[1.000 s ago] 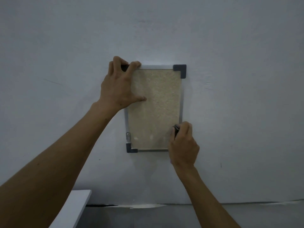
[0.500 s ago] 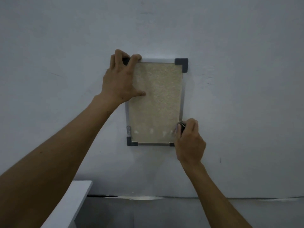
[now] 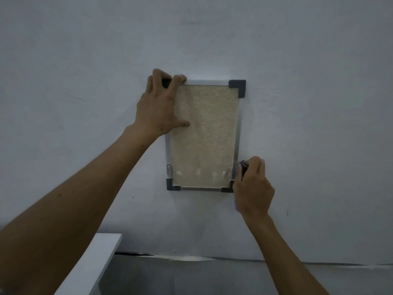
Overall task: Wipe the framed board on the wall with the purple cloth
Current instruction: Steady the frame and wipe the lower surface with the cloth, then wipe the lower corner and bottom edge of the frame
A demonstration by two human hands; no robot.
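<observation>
Forearms reach up from the bottom edge, both cut off by the frame before the elbows. A white ledge (image 3: 91, 262) juts in at lower left, its near end also cut off, and beyond it runs the grey floor (image 3: 212, 277) where it meets the wall (image 3: 319, 81).

On the wall hangs the board (image 3: 206, 135), upright, with a pale speckled face, a thin metal frame and dark corner caps. The left hand (image 3: 158, 109) covers its top left corner: the fingers are curled over the upper edge, gripping it, and the thumb is spread apart from them, its tip pressed on the board's face. That corner cap is mostly hidden under the fingers.

The right hand (image 3: 253, 188) sits at the lower right corner, just against the frame's right edge. Its fingers are curled tight together into a fist around something dark, of which only a small bit shows at the top of the fist; it may be the cloth (image 3: 243, 167), but its colour is hard to make out in the dim light. The hand partly hides the lower right cap.
</observation>
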